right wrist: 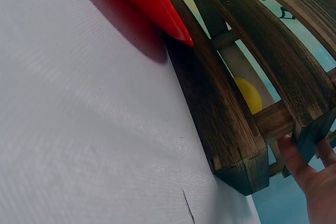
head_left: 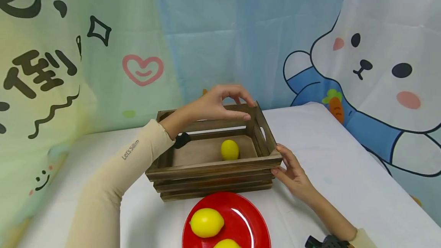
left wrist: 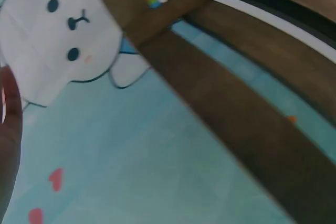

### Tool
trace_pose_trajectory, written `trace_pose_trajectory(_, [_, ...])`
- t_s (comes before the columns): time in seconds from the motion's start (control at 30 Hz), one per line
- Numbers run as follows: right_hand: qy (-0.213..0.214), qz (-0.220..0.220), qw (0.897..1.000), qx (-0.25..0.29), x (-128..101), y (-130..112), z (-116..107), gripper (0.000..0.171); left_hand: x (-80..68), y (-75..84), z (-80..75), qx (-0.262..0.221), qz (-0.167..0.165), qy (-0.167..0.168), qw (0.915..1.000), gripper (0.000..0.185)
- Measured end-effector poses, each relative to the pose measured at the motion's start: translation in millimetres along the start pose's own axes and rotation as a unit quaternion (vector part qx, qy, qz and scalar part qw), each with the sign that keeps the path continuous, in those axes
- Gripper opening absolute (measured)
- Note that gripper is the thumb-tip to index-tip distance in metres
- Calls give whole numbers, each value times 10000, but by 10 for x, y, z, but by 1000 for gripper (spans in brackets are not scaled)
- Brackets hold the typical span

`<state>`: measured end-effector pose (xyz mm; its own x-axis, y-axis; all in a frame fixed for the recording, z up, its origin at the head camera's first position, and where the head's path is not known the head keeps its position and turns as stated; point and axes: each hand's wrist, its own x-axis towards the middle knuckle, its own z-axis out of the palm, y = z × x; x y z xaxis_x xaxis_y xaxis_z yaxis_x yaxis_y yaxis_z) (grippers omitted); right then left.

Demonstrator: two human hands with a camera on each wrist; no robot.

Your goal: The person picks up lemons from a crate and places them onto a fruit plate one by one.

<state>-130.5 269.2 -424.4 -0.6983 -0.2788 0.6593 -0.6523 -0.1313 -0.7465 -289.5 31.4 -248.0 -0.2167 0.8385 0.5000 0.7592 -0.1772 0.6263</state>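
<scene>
my left hand (head_left: 220,104) hovers over the far rim of the wooden crate (head_left: 213,169), fingers loosely curled with the thumb reaching toward the far right corner, gripping nothing that i can make out. my right hand (head_left: 291,171) rests against the crate's near right corner, fingers straight and pressed flat to the slats. inside the crate, toward its right end, sits one lemon (head_left: 229,149) on the floor boards. just in front of the crate lies a red plate (head_left: 251,217) with a second lemon (head_left: 206,222) and a third lemon (head_left: 226,243) on it. crate and plate sit on a white table (head_left: 344,179).
</scene>
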Motion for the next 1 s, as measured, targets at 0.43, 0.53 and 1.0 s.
trace_pose_trajectory(0.43, [-22,60,10000,-72,-12,-16,8,78,-67,-550,244,-647,-1527,-2041,9648,62])
trace_pose_trajectory(0.53, [-3,61,9999,-121,-9,-23,-6,80,-83,-643,276,-557,-1737,-2360,9545,63])
trace_pose_trajectory(1.0, [-3,33,10000,-91,-9,-9,-16,79,-402,-1033,474,-57,-1957,-3746,9063,76])
